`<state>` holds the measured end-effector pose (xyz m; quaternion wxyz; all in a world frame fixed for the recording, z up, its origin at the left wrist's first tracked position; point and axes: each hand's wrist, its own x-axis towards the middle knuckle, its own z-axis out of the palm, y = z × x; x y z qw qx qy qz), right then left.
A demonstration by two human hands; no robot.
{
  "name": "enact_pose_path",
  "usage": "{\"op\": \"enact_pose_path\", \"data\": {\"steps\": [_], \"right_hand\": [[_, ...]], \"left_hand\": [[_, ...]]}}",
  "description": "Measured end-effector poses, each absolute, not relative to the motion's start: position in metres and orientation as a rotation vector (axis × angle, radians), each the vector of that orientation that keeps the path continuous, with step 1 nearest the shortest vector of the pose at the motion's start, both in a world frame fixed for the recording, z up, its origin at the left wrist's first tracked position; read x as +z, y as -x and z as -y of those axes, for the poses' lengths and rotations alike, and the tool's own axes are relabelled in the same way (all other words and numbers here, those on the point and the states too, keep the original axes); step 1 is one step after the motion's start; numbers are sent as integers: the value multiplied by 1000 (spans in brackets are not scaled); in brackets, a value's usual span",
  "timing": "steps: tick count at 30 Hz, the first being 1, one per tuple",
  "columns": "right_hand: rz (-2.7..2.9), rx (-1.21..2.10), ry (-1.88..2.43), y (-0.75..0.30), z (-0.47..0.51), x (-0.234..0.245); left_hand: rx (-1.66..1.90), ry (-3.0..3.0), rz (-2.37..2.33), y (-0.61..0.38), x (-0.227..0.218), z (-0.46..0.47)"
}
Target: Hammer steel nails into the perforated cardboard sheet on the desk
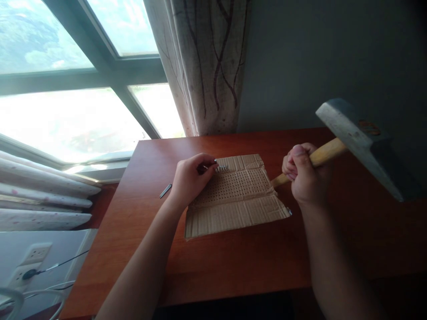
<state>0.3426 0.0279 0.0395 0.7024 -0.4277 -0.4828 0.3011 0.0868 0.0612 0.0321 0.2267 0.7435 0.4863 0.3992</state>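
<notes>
My right hand [303,173] is wrapped round the wooden handle of a hammer [353,129], its metal head raised at the right. The handle's lower end reaches the edge of a corrugated cardboard sheet [223,218] on the table. A grid of small holes covers the sheet's middle. My left hand [196,175] rests over the sheet's far left part, thumb and forefinger pinched on a nail [215,161] whose top just shows. Beside those fingertips, several nails [223,168] stand in a short row in the cardboard. Left of my wrist lie a few loose nails [165,190].
The reddish-brown wooden table [233,266] ends at its left edge near a wall socket [36,253] with a plug and cables. A window [66,120] and patterned curtain [213,58] stand behind. A grey wall [300,66] rises at the back right.
</notes>
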Motion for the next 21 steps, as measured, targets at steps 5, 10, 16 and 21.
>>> {"op": "enact_pose_path", "data": {"steps": [5,10,16,21], "right_hand": [[1096,654,954,-341,-27,39],[1134,684,956,-340,-27,40],[1383,705,1153,-340,-26,51],[1807,554,1425,-336,-22,76]], "left_hand": [[1098,-2069,-1336,-87,29,-62],[1095,-2073,-1354,-88,28,-61],[1135,-1984,-1305,-88,28,-61],[1139,-1981,-1298,-88,26,-63]]}}
